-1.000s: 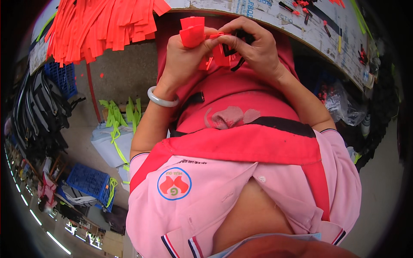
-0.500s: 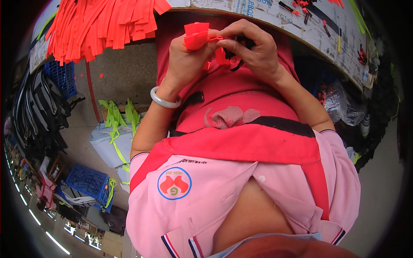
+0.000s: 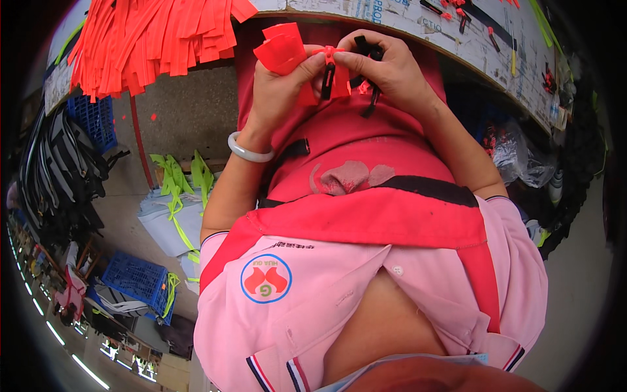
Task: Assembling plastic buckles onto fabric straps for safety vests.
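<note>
In front of my red apron (image 3: pixel 385 150), both hands meet over a short red zipper strip. My left hand (image 3: pixel 281 88) grips this red zipper strip (image 3: pixel 282 49), whose wide end folds up above the fingers. Between the two thumbs sits a small red zipper slider (image 3: pixel 329 55) with a black pull tab (image 3: pixel 328 81) hanging down. My right hand (image 3: pixel 395 72) pinches that slider with thumb and forefinger. More black pull tabs (image 3: pixel 371 98) with red sliders stick out from under its curled fingers.
A thick pile of red strips (image 3: pixel 150 46) hangs over the edge of the worktable (image 3: pixel 405 19). Loose sliders (image 3: pixel 457 13) lie on the table at right. Blue crates (image 3: pixel 134 281), folded grey pieces with lime straps (image 3: pixel 166 225) and black bundles (image 3: pixel 59 163) stand at left; a plastic bag (image 3: pixel 519 157) is below right.
The slider and its black pull tab have come into view between my thumbs. My left hand has shifted slightly left, and the folded strip has tilted. More black tabs show under my right hand.
</note>
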Demonstrator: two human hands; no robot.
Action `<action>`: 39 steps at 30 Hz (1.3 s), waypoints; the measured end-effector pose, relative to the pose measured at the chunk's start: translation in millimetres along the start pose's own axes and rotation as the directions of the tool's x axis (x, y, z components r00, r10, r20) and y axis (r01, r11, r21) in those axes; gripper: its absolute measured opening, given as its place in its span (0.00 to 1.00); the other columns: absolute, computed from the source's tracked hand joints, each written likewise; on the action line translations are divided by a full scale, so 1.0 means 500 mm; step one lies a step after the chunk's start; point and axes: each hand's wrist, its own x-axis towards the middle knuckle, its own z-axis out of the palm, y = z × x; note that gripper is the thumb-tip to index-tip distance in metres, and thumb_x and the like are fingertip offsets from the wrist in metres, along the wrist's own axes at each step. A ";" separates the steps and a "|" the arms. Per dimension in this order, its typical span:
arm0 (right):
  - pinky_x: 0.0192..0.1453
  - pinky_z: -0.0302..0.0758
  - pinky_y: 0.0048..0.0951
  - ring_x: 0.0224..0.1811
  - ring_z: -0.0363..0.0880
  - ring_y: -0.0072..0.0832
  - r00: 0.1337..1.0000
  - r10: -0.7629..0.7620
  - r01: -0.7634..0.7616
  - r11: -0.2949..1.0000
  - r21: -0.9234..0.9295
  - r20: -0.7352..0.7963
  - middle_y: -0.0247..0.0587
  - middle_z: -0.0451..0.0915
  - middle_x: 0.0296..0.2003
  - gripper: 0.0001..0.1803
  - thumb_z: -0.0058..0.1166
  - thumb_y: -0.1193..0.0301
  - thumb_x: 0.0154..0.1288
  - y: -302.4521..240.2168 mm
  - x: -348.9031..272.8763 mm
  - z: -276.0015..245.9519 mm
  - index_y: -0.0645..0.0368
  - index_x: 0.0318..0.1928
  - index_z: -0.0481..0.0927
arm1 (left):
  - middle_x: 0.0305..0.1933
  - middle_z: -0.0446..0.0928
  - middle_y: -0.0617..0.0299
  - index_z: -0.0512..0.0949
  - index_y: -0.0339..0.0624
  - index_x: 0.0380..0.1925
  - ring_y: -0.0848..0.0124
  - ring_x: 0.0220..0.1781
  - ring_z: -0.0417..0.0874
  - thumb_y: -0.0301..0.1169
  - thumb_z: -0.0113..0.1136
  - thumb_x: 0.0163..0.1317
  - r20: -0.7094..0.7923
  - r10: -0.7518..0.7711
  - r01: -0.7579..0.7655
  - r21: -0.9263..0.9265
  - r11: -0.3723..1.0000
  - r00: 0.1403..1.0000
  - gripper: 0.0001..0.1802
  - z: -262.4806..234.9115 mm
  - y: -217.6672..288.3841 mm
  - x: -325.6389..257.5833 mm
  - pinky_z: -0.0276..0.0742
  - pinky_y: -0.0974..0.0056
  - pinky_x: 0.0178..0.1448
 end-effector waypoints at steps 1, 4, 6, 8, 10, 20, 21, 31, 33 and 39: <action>0.39 0.73 0.16 0.33 0.74 0.13 1.000 -0.001 0.001 1.000 0.001 0.001 0.29 0.76 0.30 0.10 0.57 0.68 0.65 -0.006 0.001 -0.003 0.63 0.40 0.78 | 0.24 0.78 0.65 0.80 0.33 0.41 0.79 0.23 0.77 0.27 0.59 0.63 -0.001 0.000 0.000 0.002 1.000 1.000 0.09 0.002 -0.003 -0.002 0.73 0.75 0.27; 0.38 0.72 0.16 0.32 0.72 0.12 0.998 0.026 -0.027 1.000 0.009 0.065 0.28 0.76 0.29 0.10 0.57 0.68 0.65 -0.013 -0.002 -0.013 0.63 0.39 0.77 | 0.25 0.79 0.64 0.81 0.33 0.41 0.78 0.23 0.78 0.26 0.59 0.63 -0.034 -0.021 0.018 -0.084 0.996 0.999 0.09 0.013 -0.006 -0.008 0.73 0.75 0.27; 0.38 0.71 0.16 0.31 0.72 0.12 0.997 0.044 -0.042 0.999 -0.032 0.067 0.28 0.75 0.29 0.10 0.58 0.68 0.65 -0.009 -0.002 -0.018 0.63 0.38 0.77 | 0.25 0.79 0.63 0.81 0.32 0.41 0.78 0.23 0.78 0.26 0.59 0.63 -0.062 -0.072 0.062 -0.151 0.987 0.995 0.09 0.022 0.004 -0.011 0.73 0.75 0.27; 0.38 0.71 0.16 0.31 0.72 0.12 0.997 0.042 -0.041 0.999 -0.015 0.068 0.28 0.75 0.29 0.10 0.58 0.67 0.65 -0.013 -0.004 -0.016 0.63 0.38 0.77 | 0.29 0.80 0.63 0.80 0.32 0.42 0.78 0.27 0.79 0.26 0.59 0.62 -0.036 -0.095 0.089 -0.156 0.984 0.995 0.10 0.015 0.005 -0.013 0.74 0.75 0.32; 0.38 0.71 0.16 0.31 0.72 0.12 0.997 0.043 -0.043 0.999 0.000 0.069 0.28 0.75 0.29 0.10 0.58 0.67 0.65 -0.014 -0.004 -0.016 0.63 0.38 0.77 | 0.33 0.81 0.64 0.80 0.32 0.43 0.79 0.32 0.79 0.26 0.59 0.62 -0.008 -0.119 0.116 -0.161 0.980 0.993 0.11 0.011 0.004 -0.013 0.74 0.75 0.36; 0.38 0.71 0.16 0.31 0.73 0.13 0.994 0.008 -0.007 1.000 -0.013 0.113 0.29 0.76 0.29 0.10 0.58 0.68 0.64 -0.003 0.001 -0.029 0.62 0.38 0.77 | 0.25 0.79 0.63 0.81 0.32 0.41 0.78 0.22 0.77 0.26 0.59 0.62 -0.029 -0.082 0.078 -0.133 0.988 0.996 0.10 0.020 0.004 -0.007 0.72 0.75 0.26; 0.38 0.71 0.16 0.31 0.73 0.13 0.995 0.013 -0.009 0.999 -0.047 0.096 0.29 0.76 0.29 0.10 0.58 0.68 0.64 -0.001 0.001 -0.028 0.62 0.38 0.77 | 0.25 0.79 0.63 0.80 0.32 0.41 0.78 0.22 0.77 0.26 0.60 0.62 -0.007 -0.079 0.078 -0.113 0.991 0.997 0.10 0.015 0.002 -0.005 0.72 0.75 0.26; 0.38 0.72 0.17 0.31 0.75 0.15 0.990 0.052 -0.055 0.998 0.018 0.129 0.31 0.77 0.28 0.11 0.59 0.66 0.63 -0.009 0.000 -0.026 0.63 0.35 0.78 | 0.24 0.79 0.62 0.80 0.32 0.41 0.77 0.20 0.77 0.26 0.59 0.62 0.015 -0.146 0.146 -0.180 0.973 0.989 0.10 0.011 -0.001 -0.015 0.73 0.74 0.25; 0.39 0.72 0.17 0.31 0.74 0.15 0.989 0.055 -0.057 0.998 0.011 0.135 0.30 0.77 0.28 0.11 0.59 0.67 0.63 -0.010 0.001 -0.030 0.63 0.35 0.78 | 0.24 0.79 0.62 0.80 0.31 0.41 0.77 0.22 0.78 0.26 0.59 0.62 0.041 -0.139 0.145 -0.202 0.969 0.989 0.10 0.017 0.006 -0.015 0.74 0.74 0.27; 0.32 0.65 0.14 0.27 0.67 0.11 0.966 0.094 -0.083 0.995 -0.052 0.239 0.25 0.73 0.25 0.08 0.61 0.70 0.60 -0.031 -0.016 -0.009 0.60 0.31 0.77 | 0.33 0.79 0.60 0.77 0.32 0.43 0.77 0.27 0.77 0.29 0.54 0.66 -0.082 -0.101 0.074 -0.290 0.954 0.991 0.11 -0.006 0.006 -0.002 0.70 0.74 0.28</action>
